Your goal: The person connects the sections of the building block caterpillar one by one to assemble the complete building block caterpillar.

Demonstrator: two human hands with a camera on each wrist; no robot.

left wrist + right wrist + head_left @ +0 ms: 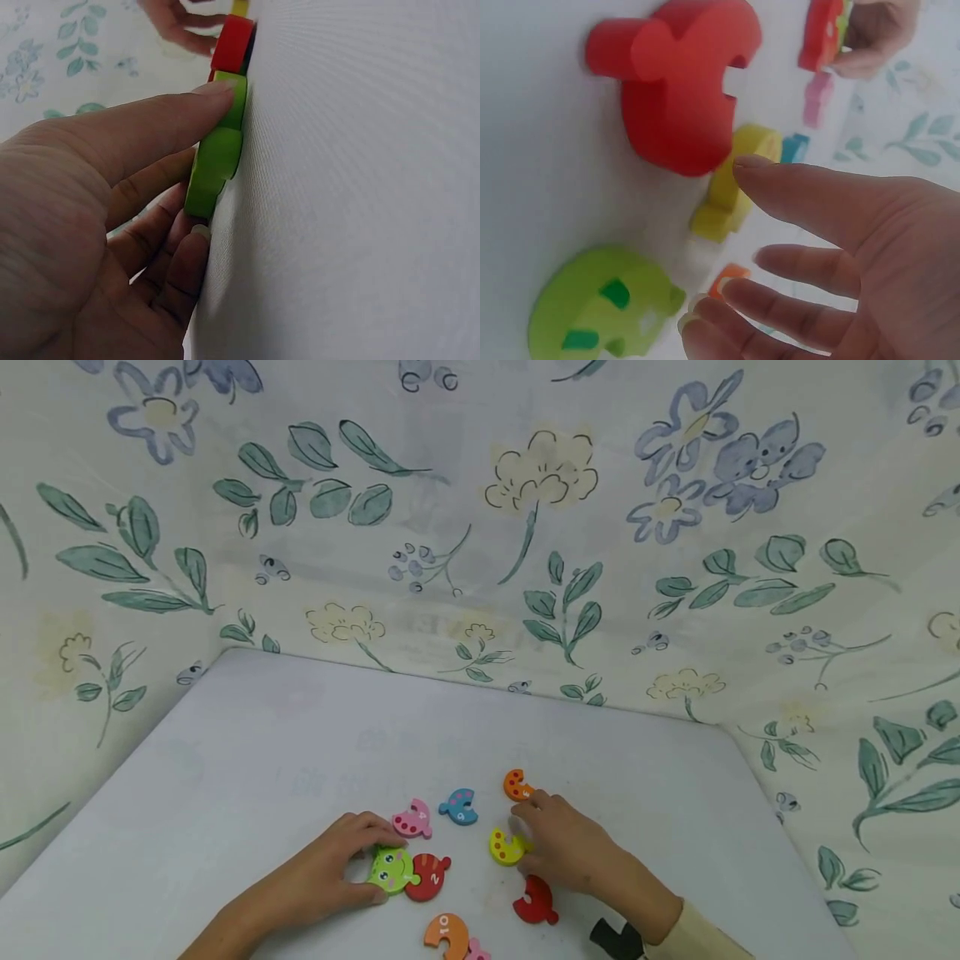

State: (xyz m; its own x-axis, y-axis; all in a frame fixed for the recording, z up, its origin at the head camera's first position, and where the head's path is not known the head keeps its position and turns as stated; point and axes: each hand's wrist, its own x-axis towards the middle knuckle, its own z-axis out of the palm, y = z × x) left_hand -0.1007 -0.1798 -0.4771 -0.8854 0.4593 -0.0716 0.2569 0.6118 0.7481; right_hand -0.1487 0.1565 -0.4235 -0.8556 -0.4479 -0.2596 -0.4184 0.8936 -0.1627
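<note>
My left hand holds a green puzzle piece with a smiling face between thumb and fingers, flat on the table. A red piece marked 2 is joined to its right side. My right hand is over the table with fingers spread, nearest a yellow piece. Its thumb overlaps that piece in the right wrist view; whether they touch I cannot tell. Close by lie a red piece and an orange one. The right wrist view also has a green spotted piece, hidden in the head view.
Beyond the left hand lie a pink piece and a blue piece. At the front edge of view, an orange piece marked 10 adjoins a pink one. A black object sits by the right sleeve. Flowered cloth surrounds the white table.
</note>
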